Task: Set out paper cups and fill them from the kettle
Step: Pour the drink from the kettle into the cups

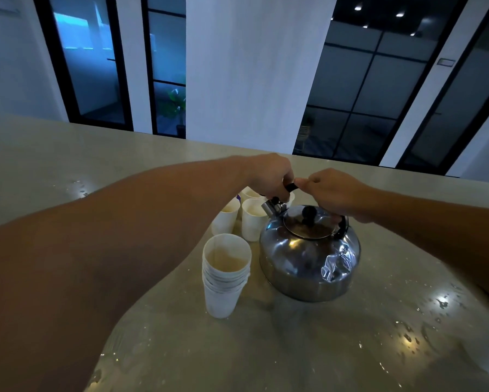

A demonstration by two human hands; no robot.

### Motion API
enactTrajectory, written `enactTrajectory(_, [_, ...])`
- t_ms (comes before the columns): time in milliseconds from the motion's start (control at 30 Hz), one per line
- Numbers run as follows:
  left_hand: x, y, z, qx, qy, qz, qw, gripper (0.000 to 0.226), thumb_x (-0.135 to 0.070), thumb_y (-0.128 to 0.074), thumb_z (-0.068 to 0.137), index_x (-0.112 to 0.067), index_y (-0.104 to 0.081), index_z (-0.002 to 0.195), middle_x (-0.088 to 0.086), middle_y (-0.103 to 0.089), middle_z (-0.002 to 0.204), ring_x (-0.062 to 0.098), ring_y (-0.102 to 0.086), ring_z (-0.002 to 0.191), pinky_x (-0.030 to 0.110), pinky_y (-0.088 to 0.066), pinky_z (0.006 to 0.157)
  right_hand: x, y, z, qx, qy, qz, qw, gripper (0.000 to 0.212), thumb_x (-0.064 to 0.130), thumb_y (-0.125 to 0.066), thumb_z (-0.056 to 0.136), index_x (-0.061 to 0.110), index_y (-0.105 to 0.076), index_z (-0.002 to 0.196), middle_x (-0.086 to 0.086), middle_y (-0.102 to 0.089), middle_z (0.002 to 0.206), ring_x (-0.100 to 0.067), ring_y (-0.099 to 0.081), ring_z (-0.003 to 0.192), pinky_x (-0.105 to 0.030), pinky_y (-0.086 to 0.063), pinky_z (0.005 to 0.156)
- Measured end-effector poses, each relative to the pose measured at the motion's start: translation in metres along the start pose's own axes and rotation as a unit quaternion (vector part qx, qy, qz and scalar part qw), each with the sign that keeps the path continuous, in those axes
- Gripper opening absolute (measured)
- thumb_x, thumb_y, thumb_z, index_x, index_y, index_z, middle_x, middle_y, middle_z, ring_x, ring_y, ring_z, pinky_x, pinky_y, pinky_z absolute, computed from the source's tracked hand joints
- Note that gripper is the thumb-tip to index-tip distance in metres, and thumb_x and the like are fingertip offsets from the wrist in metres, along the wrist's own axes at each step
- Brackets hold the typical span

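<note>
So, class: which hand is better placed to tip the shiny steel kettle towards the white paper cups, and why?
Right hand: it grips the black handle above the steel kettle. The left hand is by the spout, which already faces the set-out white paper cups.

- Left forearm point(118, 222): bare from the frame edge to the wrist, no sleeve in view.
- Right forearm point(435, 222): likewise bare, no sleeve in view.
- Left hand point(268, 174): bare, no glove.
- Right hand point(339, 193): bare, no glove.
- Wrists: no watch or band to be seen.
</note>
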State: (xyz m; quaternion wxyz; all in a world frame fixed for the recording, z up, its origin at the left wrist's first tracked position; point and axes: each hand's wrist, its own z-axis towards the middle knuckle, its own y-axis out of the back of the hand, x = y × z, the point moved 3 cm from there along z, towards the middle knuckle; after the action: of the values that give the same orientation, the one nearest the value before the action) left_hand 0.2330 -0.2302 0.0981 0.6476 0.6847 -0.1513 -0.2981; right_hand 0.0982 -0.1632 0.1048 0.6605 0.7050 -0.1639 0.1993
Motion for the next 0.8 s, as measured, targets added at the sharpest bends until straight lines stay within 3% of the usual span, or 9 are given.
enactTrajectory(367, [0.014,-0.002,0.008,-0.016,-0.001,-0.011,1.0,0.011,-0.033,-0.072,0.087,-0.024,-0.066,0.086,-0.008,-0.064,0.076,0.014,-0.059,0.077,0.024,-0.038,0.059,0.016,0.007,0.015,0.008,-0.007,-0.056,0.998,0.047,0.046,-0.045,0.102,0.005,-0.057,0.083,-0.007,-0.046,0.059,-0.017,-0.047,0.036,-0.028,-0.041,0.049])
enactTrajectory(500, [0.016,-0.004,0.01,-0.021,-0.002,-0.016,1.0,0.014,-0.034,-0.07,0.088,-0.02,-0.067,0.09,-0.01,-0.062,0.072,0.016,-0.061,0.08,0.027,-0.041,0.067,0.022,0.009,0.016,0.009,-0.01,-0.079,0.997,0.039,0.039,-0.04,0.106,0.018,-0.052,0.076,-0.007,-0.045,0.065,-0.018,-0.046,0.042,-0.028,-0.041,0.053])
enactTrajectory(600, [0.017,-0.005,0.009,-0.027,0.003,-0.017,0.999,0.023,-0.035,-0.071,0.087,-0.014,-0.072,0.096,-0.005,-0.067,0.075,0.018,-0.063,0.082,0.03,-0.046,0.072,0.02,0.009,0.02,0.017,-0.022,-0.085,0.996,0.043,0.043,-0.043,0.104,0.006,-0.058,0.086,-0.008,-0.046,0.064,-0.017,-0.046,0.035,-0.026,-0.04,0.046])
enactTrajectory(800, [0.019,-0.009,0.011,-0.017,0.008,-0.025,1.0,0.024,-0.038,-0.07,0.088,-0.015,-0.072,0.096,-0.002,-0.072,0.079,0.016,-0.064,0.078,0.029,-0.046,0.069,0.018,0.007,0.025,0.018,-0.023,-0.099,0.995,0.043,0.043,-0.045,0.103,0.005,-0.059,0.086,-0.009,-0.048,0.064,-0.018,-0.046,0.035,-0.026,-0.041,0.045])
